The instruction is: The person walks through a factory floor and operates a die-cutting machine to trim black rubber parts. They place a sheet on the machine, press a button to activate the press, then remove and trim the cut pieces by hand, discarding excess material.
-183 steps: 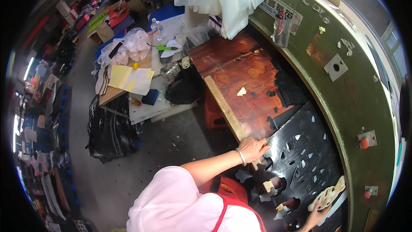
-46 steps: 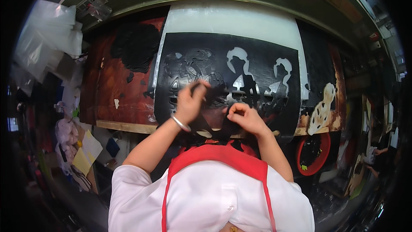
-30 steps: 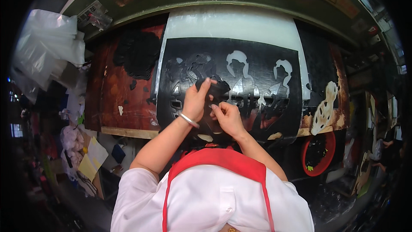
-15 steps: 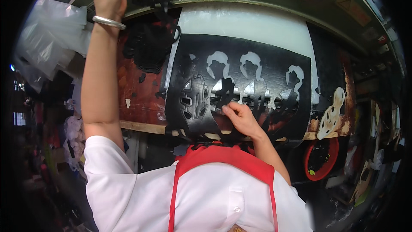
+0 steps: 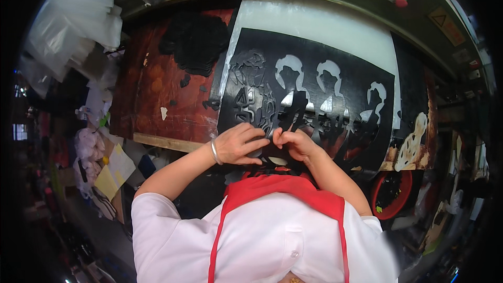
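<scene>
Left fingers (image 5: 252, 147): loosely spread, near edge of black sheet (image 5: 309, 77). Right fingers (image 5: 284, 138): curled, pinch unclear. Risk: uneven tug, torn sheet.

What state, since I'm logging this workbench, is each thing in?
Black flexible sheet, cut through in places
Cream sole-shaped piece, pierced with holes
Thin black cut pieces, piled up
Round red plastic basin, holding dark scraps
Translucent white plastic bags, hanging
Round red button, pressed or not unclear
Left hand, palm down
Right hand, curled
</scene>
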{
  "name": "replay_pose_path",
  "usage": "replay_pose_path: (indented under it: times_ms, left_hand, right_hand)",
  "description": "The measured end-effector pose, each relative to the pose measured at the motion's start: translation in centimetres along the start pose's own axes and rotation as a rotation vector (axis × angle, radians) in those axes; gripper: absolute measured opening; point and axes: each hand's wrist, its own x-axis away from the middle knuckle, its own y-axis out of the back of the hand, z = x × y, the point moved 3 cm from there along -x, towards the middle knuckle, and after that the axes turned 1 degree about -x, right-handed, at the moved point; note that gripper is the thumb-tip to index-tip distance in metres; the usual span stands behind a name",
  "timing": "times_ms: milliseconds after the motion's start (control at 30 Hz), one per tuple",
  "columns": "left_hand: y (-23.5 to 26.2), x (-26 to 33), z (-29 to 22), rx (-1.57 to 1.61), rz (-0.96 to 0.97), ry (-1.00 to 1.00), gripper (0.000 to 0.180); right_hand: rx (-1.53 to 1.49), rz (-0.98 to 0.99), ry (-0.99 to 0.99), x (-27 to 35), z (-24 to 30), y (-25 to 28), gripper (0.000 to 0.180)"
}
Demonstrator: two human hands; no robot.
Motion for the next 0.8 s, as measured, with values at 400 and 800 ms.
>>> replay_pose_path:
  times_ms: [400,800]
  left_hand:
    - [7.8,0.0,7.7,1.18,-1.06,0.832,0.037]
    - [1.1,-5.1,1.8,1.518,-0.666,0.852,0.031]
  right_hand:
    - [1.294,-0.304,0.065,4.0,5.6,-5.1,0.02]
    - [1.039,-0.599,0.532,-0.9,7.2,-6.2,0.048]
